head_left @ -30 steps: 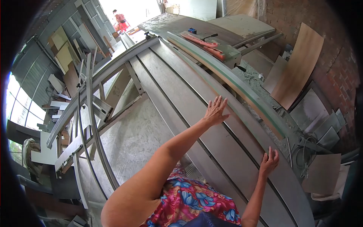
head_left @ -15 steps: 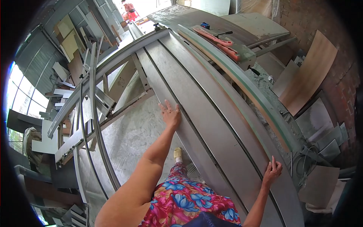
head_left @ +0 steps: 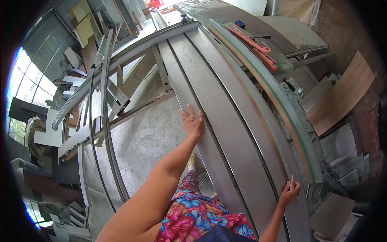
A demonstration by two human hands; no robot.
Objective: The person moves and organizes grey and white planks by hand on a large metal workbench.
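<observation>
A long grey metal table (head_left: 225,117) with two dark lengthwise grooves stretches away in front of me. My left hand (head_left: 192,124) lies on its left edge, palm down with fingers spread. Farther back on the right side, close to my body, my right hand (head_left: 290,191) rests on the metal with its fingers curled together. Whatever may be between those fingers is too small to make out. Beyond it runs a long rail (head_left: 278,97) with a wood-coloured side and a green stripe.
Orange-handled tools (head_left: 252,38) and a blue object (head_left: 240,24) lie past the rail. On the left stands a metal frame (head_left: 141,105) with long bars (head_left: 105,133). Board offcuts lean along both walls, including a curved-looking brown sheet (head_left: 342,94). Concrete floor (head_left: 145,137) shows below.
My view has shifted, so the table and rail appear farther right. Both hands stay against the metal table, the left still spread and the right still curled.
</observation>
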